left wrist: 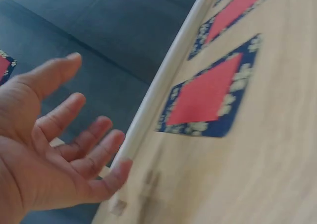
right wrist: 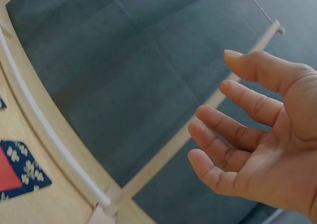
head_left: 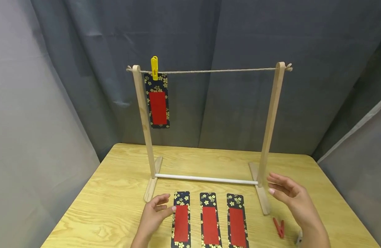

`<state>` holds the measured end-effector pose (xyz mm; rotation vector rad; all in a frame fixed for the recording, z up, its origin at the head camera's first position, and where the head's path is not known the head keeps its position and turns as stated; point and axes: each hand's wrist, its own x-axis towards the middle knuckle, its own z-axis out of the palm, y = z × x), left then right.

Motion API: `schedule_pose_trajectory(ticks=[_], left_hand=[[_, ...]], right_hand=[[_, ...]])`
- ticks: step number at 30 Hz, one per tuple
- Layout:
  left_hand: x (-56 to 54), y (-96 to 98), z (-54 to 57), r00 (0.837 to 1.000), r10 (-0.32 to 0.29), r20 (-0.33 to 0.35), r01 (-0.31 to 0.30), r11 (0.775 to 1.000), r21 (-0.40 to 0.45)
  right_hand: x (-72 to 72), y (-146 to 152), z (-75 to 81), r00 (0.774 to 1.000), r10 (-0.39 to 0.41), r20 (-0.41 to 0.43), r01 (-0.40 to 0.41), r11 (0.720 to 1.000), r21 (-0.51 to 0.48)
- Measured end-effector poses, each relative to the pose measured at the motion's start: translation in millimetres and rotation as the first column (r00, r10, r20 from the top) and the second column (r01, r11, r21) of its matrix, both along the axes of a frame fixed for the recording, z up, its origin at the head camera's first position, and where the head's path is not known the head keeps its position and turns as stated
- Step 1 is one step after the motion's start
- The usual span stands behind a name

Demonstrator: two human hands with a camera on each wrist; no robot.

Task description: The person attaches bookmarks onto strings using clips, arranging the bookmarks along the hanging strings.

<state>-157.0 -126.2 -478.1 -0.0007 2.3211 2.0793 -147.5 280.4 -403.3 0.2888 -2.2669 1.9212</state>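
Firstly, one dark grey curtain (head_left: 246, 110), behind; one wood-grain surface (head_left: 91, 206); on it, one wooden stand (head_left: 144, 117), comprising two posts (head_left: 271, 120), one white crossbar (head_left: 206, 178) and one cord (head_left: 221, 71) tied across the top. Hands, two: right hand (head_left: 294, 198) raised beside the right post, fingers gently bent, grip spread; left hand (head_left: 155, 210) beside the leftmost flat card (head_left: 182, 224), fingers loosely curved, grip likewise parted. Cards, four, dark floral, each with a red rectangle: three flat cards (head_left: 210, 225) in a row before the stand; one hung card (head_left: 158, 108) at the cord's left end. Pegs, two: yellow peg (head_left: 154, 68) clipping the hung card; red peg (head_left: 281, 231) lying between stand and right wrist (head_left: 314, 230). Lastly, one pale item (head_left: 299, 237), partly hidden by that wrist
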Motion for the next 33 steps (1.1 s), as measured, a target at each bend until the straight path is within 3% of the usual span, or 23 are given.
schedule_pose_trajectory(ticks=[4,7,11,18,27,33], left_hand=[[3.0,2.3,-9.9,0.997,-0.051,0.061,0.052,0.999,-0.013],[3.8,4.5,-14.5,0.991,-0.082,0.108,0.083,0.997,-0.007],[4.6,6.4,-17.6,0.984,-0.061,0.166,0.064,0.998,-0.010],[5.1,9.5,-15.7,0.975,-0.026,0.222,0.036,0.999,-0.041],[-0.8,15.5,-14.3,0.977,-0.014,0.211,0.059,0.977,-0.207],[-4.0,21.6,-12.6,0.977,0.021,0.214,0.034,0.967,-0.253]], right_hand=[[8.9,11,-13.6,0.995,-0.033,0.090,0.033,0.999,-0.001],[16.1,20,-22.4,0.977,-0.061,0.202,0.063,0.998,-0.005],[22.6,31,-34.1,0.947,-0.081,0.311,0.093,0.995,-0.024],[25.1,44,-51.3,0.908,-0.124,0.401,0.146,0.989,-0.025],[26.1,44,-65.8,0.839,-0.156,0.521,0.118,0.987,0.106],[30.8,44,-74.5,0.814,-0.163,0.557,0.104,0.985,0.136]])
